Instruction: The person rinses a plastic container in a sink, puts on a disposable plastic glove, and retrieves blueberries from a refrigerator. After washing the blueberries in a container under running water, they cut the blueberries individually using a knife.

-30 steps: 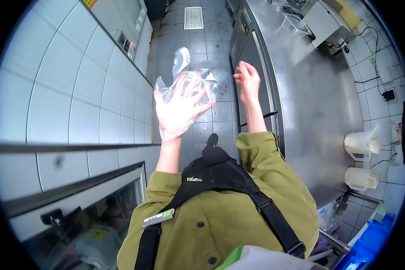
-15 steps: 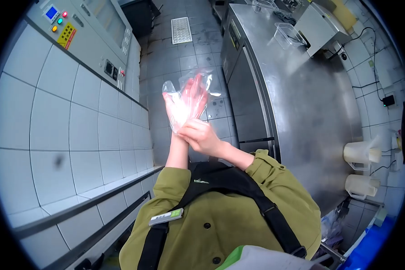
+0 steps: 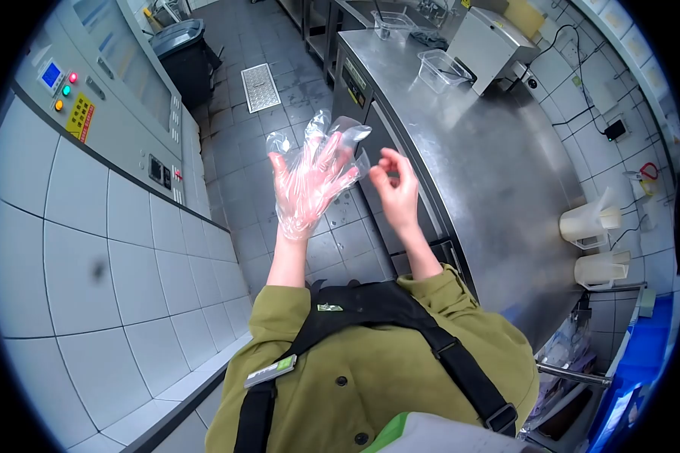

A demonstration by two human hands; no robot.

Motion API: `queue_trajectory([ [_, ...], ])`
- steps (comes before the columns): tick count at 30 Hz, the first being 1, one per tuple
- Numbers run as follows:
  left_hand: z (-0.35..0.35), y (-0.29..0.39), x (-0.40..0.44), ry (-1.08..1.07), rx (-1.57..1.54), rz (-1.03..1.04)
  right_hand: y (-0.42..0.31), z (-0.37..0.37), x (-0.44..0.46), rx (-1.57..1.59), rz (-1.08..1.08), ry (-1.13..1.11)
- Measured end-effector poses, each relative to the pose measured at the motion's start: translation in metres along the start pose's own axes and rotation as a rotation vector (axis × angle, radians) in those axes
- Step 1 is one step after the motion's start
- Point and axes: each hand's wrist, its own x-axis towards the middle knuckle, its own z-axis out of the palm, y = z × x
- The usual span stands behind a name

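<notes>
My left hand (image 3: 310, 185) wears a clear plastic glove (image 3: 298, 219), its fingers spread over the floor. Loose glove tips stick out past the fingertips, and the cuff lies wrinkled around the wrist. Just to the right, my bare right hand (image 3: 397, 192) is raised with its fingers curled together beside the glove's little-finger side. Whether those fingertips touch the film or hold anything is too small to tell.
A steel counter (image 3: 499, 196) runs along the right, bearing a clear plastic container (image 3: 440, 72), a white machine (image 3: 491, 49) and two pitchers (image 3: 588, 226). At left are a control cabinet (image 3: 113, 113) and tiled wall; a black bin (image 3: 181, 60) stands farther off.
My right hand has let go of the glove's cuff at the left wrist and moved up and right. The left hand's fingers have spread. The view has shifted, showing more floor ahead.
</notes>
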Motion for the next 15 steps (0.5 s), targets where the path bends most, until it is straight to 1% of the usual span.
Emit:
queue_trajectory([
  [1, -0.002, 0.001, -0.001, 0.013, 0.002, -0.014, 0.016, 0.007, 0.007, -0.058, 0.006, 0.017],
  [3, -0.006, 0.002, -0.001, 0.043, 0.012, -0.052, 0.019, 0.017, 0.013, -0.040, -0.023, -0.128],
  [4, -0.005, 0.003, -0.001, 0.055, 0.034, -0.075, 0.029, 0.025, 0.017, 0.087, -0.024, -0.143],
  [7, 0.010, 0.000, -0.005, -0.016, 0.247, -0.082, 0.019, 0.032, 0.028, 0.236, -0.010, 0.087],
  [8, 0.014, -0.002, -0.007, 0.037, 0.304, -0.075, 0.015, 0.037, 0.026, 0.273, -0.009, 0.170],
  [11, 0.015, -0.004, -0.006, 0.045, 0.261, -0.053, 0.002, 0.042, 0.022, 0.344, 0.073, 0.224],
  [12, 0.016, -0.005, -0.006, 0.027, 0.208, -0.051, 0.000, 0.042, 0.024, 0.450, 0.095, 0.239],
  [15, 0.020, -0.013, -0.009, -0.003, 0.083, -0.039, 0.019, 0.036, 0.033, 0.745, 0.341, 0.134],
])
